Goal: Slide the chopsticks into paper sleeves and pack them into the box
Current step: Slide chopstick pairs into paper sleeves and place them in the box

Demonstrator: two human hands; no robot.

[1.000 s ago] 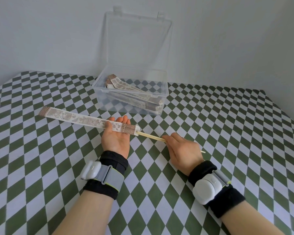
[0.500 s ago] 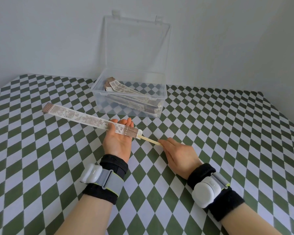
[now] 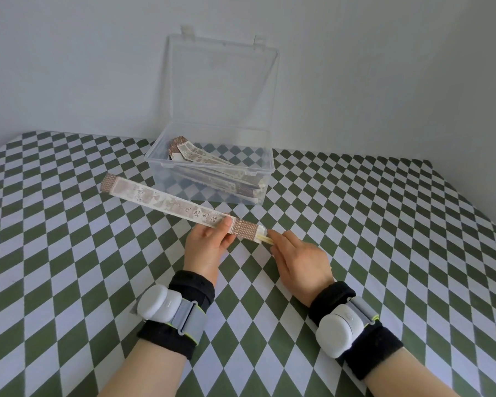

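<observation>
Paper, printed in brown with dark characters, makes up the long sleeve [image 3: 166, 200] that the left hand [image 3: 205, 247] holds near its open end, thumb pressed on top and fingers curled beneath; the sleeve's closed end slants away up and to the left of that hand, lifted off the green-and-white checked surface [image 3: 384, 253]. Just right of the left thumb, only a short pale stub of the chopsticks [image 3: 265, 239] shows out of the sleeve's mouth, and the right hand [image 3: 298, 259] meets it there, its fingertips pinching the wooden ends. The two hands lie close, almost touching. Beyond them, straight ahead, stands the clear plastic box [image 3: 161, 173] with its lid [image 3: 224, 84] tipped upright against the pale wall; several sleeved pairs [image 3: 209, 160] lie inside at a slant. Each wrist wears a black band with a white device, left [image 3: 155, 306] and right [image 3: 337, 330].
</observation>
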